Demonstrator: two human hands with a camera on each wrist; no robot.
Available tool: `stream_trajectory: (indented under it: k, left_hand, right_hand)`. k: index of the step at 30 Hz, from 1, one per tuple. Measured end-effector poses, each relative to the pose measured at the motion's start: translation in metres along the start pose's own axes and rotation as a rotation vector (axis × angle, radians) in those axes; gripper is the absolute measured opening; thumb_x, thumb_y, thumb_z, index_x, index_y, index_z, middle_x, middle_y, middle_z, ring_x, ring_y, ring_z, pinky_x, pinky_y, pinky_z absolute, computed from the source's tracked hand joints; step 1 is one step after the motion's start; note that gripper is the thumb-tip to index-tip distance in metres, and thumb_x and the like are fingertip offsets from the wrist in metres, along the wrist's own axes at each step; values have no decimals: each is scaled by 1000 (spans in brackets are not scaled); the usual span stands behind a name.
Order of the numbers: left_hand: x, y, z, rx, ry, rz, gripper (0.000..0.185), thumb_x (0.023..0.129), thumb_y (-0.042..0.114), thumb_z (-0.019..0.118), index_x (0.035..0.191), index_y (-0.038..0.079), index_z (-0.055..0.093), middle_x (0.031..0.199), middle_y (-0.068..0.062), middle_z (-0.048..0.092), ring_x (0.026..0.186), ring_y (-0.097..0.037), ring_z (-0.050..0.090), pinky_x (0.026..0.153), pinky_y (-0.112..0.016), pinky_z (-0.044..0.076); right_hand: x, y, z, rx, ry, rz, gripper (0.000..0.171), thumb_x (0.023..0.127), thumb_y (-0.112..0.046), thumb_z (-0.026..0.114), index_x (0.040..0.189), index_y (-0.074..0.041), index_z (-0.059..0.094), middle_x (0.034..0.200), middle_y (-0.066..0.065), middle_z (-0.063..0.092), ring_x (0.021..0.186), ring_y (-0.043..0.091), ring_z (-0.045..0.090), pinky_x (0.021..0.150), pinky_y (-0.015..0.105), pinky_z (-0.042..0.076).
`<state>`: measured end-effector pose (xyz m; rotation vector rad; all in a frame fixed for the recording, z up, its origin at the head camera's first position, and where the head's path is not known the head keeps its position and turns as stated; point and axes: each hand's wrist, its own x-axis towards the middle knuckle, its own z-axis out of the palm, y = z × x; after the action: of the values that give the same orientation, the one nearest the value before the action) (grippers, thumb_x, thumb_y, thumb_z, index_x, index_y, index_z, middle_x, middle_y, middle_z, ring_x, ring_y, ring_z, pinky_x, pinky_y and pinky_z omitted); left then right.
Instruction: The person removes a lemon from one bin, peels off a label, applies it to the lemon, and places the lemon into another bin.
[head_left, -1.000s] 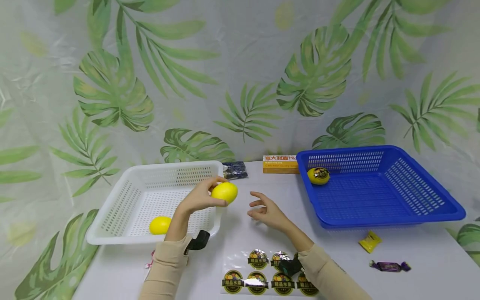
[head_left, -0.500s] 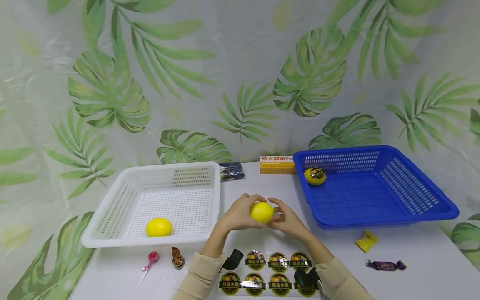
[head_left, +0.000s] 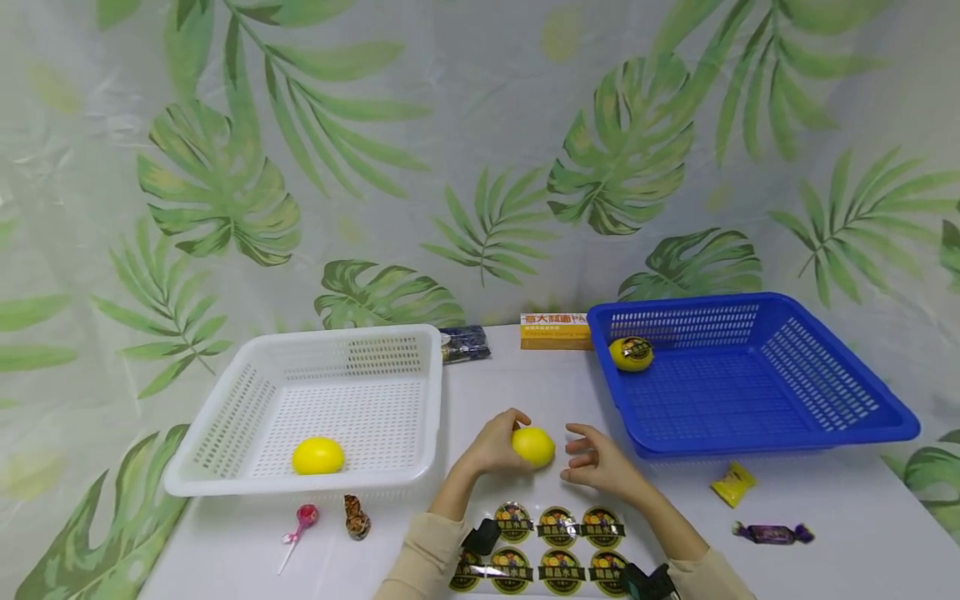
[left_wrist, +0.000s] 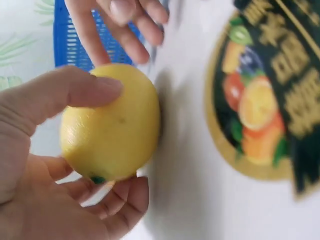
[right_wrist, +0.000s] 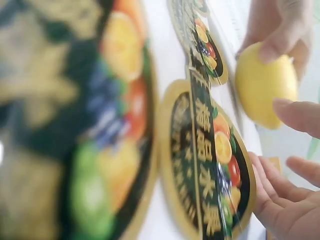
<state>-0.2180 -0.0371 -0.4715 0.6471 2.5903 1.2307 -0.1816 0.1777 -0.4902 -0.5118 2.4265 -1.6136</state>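
Note:
My left hand (head_left: 497,447) grips a plain yellow lemon (head_left: 533,446) low over the white table, just behind a sheet of round fruit stickers (head_left: 557,527). In the left wrist view the thumb and curled fingers wrap the lemon (left_wrist: 111,122). My right hand (head_left: 600,463) hovers a little to the lemon's right, fingers relaxed and holding nothing; the right wrist view shows its fingers (right_wrist: 300,117) close to the lemon (right_wrist: 265,90) and above the stickers (right_wrist: 210,160). A second plain lemon (head_left: 318,456) lies in the white basket (head_left: 225,417). A stickered lemon (head_left: 631,354) sits in the blue basket (head_left: 855,417).
A lollipop (head_left: 298,522) and a wrapped sweet (head_left: 356,517) lie in front of the white basket. A yellow sweet (head_left: 732,484) and a purple sweet (head_left: 772,532) lie at the front right. An orange box (head_left: 555,331) and a dark packet (head_left: 465,343) sit at the back.
My left hand carried the lemon from over the white basket to the table's middle and lowered it. My right hand met the lemon, then drew slightly off to the right.

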Motion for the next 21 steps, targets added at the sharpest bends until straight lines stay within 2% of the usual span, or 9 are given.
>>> stream_trajectory:
  k: [6,11,16,21]
  left_hand:
    - [-2,-7,0,-79,-27,-22,60,59,2,80,114,-1,55,106,-15,60,93,-25,56,83,-35,46]
    - [-6,-10,-1,-85,-39,-16,65,63,4,80,121,0,53,109,-18,61,96,-27,58,87,-37,45]
    - [-9,-10,-1,-74,-32,2,67,63,7,82,123,0,52,109,-17,62,96,-26,59,88,-36,45]
    - [-12,-9,-1,-67,-22,8,70,63,11,83,125,2,52,113,-18,60,100,-28,58,87,-37,46]
  right_hand:
    - [-14,-6,-4,-194,-36,-12,52,76,-8,76,115,16,52,98,22,61,81,27,60,69,28,52]
    - [-19,-13,-4,-357,-140,-34,31,74,-17,78,94,2,63,87,5,63,77,17,58,68,27,50]
    - [-25,-20,-2,-429,-254,-64,32,70,-22,82,91,-5,64,85,-2,61,77,13,57,69,28,49]
    - [-27,-25,5,-463,-308,-39,31,66,-18,85,86,-9,62,79,-4,54,72,10,48,64,26,43]
